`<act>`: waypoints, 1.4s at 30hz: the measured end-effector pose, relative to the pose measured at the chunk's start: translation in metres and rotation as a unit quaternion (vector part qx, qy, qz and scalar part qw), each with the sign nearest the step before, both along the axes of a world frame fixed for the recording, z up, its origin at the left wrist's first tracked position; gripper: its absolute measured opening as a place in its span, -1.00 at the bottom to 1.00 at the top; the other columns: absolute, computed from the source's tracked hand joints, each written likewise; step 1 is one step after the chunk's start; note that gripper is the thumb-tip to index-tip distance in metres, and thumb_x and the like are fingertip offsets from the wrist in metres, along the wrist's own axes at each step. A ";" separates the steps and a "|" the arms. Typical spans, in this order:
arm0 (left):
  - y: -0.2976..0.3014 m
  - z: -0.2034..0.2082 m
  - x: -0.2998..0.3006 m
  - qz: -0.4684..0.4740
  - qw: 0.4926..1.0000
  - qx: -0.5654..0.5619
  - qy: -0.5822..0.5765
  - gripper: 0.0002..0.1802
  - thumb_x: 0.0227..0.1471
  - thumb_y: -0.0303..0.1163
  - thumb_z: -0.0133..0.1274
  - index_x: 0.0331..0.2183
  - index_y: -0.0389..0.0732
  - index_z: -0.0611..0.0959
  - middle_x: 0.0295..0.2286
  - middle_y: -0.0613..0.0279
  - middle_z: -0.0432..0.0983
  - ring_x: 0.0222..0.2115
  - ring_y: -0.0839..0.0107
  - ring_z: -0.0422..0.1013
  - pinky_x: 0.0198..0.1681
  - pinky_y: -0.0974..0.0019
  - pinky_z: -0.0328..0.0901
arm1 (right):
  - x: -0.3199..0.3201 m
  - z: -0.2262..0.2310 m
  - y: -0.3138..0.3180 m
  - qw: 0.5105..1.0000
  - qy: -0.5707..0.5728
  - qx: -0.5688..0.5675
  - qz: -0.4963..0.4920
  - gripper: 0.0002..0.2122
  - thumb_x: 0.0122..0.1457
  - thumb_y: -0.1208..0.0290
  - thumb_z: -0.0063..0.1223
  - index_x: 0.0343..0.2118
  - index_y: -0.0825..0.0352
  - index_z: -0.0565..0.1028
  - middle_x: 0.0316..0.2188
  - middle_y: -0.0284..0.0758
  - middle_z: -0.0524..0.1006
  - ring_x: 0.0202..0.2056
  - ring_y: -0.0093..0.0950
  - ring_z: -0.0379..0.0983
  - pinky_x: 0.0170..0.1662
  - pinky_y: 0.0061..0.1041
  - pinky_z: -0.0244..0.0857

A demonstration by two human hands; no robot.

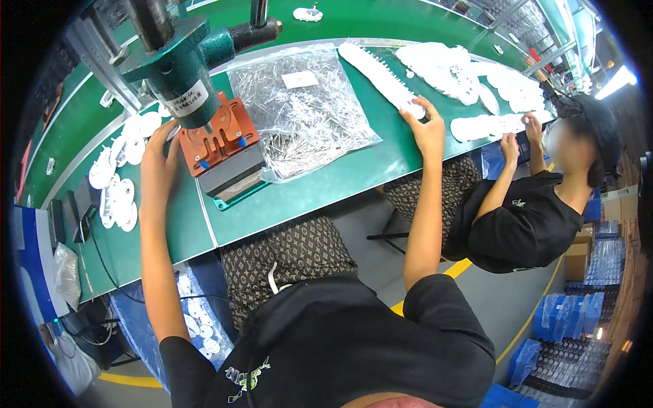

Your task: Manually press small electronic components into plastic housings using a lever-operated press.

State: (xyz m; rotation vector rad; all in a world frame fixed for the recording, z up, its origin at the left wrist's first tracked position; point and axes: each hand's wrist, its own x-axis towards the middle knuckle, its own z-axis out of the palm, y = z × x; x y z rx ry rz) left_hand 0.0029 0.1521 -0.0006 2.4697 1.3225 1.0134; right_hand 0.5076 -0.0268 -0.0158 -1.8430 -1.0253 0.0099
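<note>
My left hand (160,158) is beside the copper-coloured fixture (219,134) of a green bench press (178,68). Its fingers are curled at the fixture's left edge, and a bit of something whitish shows at the fingertips; what it is I cannot make out. Further right, my right hand (427,130) has thumb and fingers closed round a small white plastic part at the near end of a long row of white parts (375,73). Between the hands lies a clear plastic bag (292,112) full of thin metal pins, with loose pins at its mouth.
White plastic parts (117,197) are piled left of the press. More white parts (442,71) lie at the back right. A co-worker (530,211) sits on the right, hands at another row of white parts (486,127). A green conveyor (360,20) runs behind the table.
</note>
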 end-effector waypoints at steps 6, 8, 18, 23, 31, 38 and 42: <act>-0.016 0.013 0.000 0.006 1.000 -0.003 -0.015 -0.75 0.14 -0.45 0.11 -0.11 -0.25 0.63 -0.11 0.08 0.58 -0.09 0.11 0.50 0.00 0.21 0.36 | -0.001 0.002 0.015 0.999 -0.044 -0.031 0.009 -0.55 -0.07 0.22 0.41 -0.12 0.35 0.59 0.05 -0.10 0.53 0.06 -0.17 0.47 0.13 -0.31 0.30; -0.019 0.011 -0.004 -0.009 0.999 -0.004 -0.033 -0.77 0.15 -0.46 0.10 -0.13 -0.27 0.63 -0.14 0.07 0.60 -0.13 0.11 0.53 -0.03 0.21 0.37 | -0.005 0.004 0.019 0.997 -0.060 -0.056 0.007 -0.52 -0.07 0.20 0.42 -0.10 0.37 0.57 0.05 -0.08 0.53 0.07 -0.15 0.46 0.14 -0.30 0.29; -0.129 0.011 -0.017 0.052 0.991 -0.050 -0.116 -0.78 0.20 -0.53 0.01 -0.13 -0.34 0.65 -0.13 -0.01 0.60 -0.05 0.15 0.51 0.06 0.22 0.32 | -0.162 0.027 -0.020 0.951 -0.183 0.112 0.220 -0.87 0.05 0.59 0.27 -0.31 0.37 0.60 -0.34 -0.27 0.60 -0.28 -0.37 0.53 -0.13 -0.44 0.39; -0.157 0.007 -0.024 0.064 0.987 -0.052 -0.140 -0.78 0.17 -0.58 0.03 -0.14 -0.34 0.66 -0.12 0.00 0.60 -0.04 0.16 0.50 0.07 0.23 0.31 | -0.189 0.025 0.005 0.927 -0.311 0.054 0.205 -0.83 0.00 0.45 0.32 -0.34 0.36 0.61 -0.18 -0.27 0.52 -0.14 -0.27 0.44 -0.10 -0.32 0.31; -0.157 -0.003 -0.020 0.070 0.977 -0.030 -0.198 -0.79 0.16 -0.60 0.04 -0.16 -0.35 0.67 -0.14 0.02 0.61 -0.04 0.18 0.51 0.06 0.24 0.32 | -0.214 0.022 0.001 0.941 -0.335 -0.018 0.037 -0.79 -0.01 0.35 0.36 -0.35 0.33 0.63 -0.12 -0.30 0.53 -0.06 -0.26 0.40 0.03 -0.29 0.23; -0.157 -0.004 -0.017 0.069 0.981 -0.021 -0.179 -0.80 0.15 -0.58 0.06 -0.17 -0.35 0.67 -0.15 0.02 0.61 -0.05 0.16 0.51 0.07 0.22 0.32 | -0.220 0.016 0.005 0.950 -0.309 -0.021 0.041 -0.81 0.04 0.37 0.30 -0.33 0.35 0.60 -0.14 -0.30 0.51 -0.07 -0.27 0.40 -0.01 -0.27 0.23; -0.159 -0.001 -0.020 0.024 0.988 -0.030 -0.152 -0.79 0.07 -0.60 0.12 -0.20 -0.31 0.68 -0.13 0.03 0.60 -0.03 0.12 0.50 0.08 0.19 0.32 | -0.217 0.012 0.008 0.957 -0.280 0.023 0.079 -0.85 0.05 0.43 0.27 -0.33 0.33 0.60 -0.17 -0.30 0.52 -0.09 -0.27 0.41 -0.04 -0.28 0.24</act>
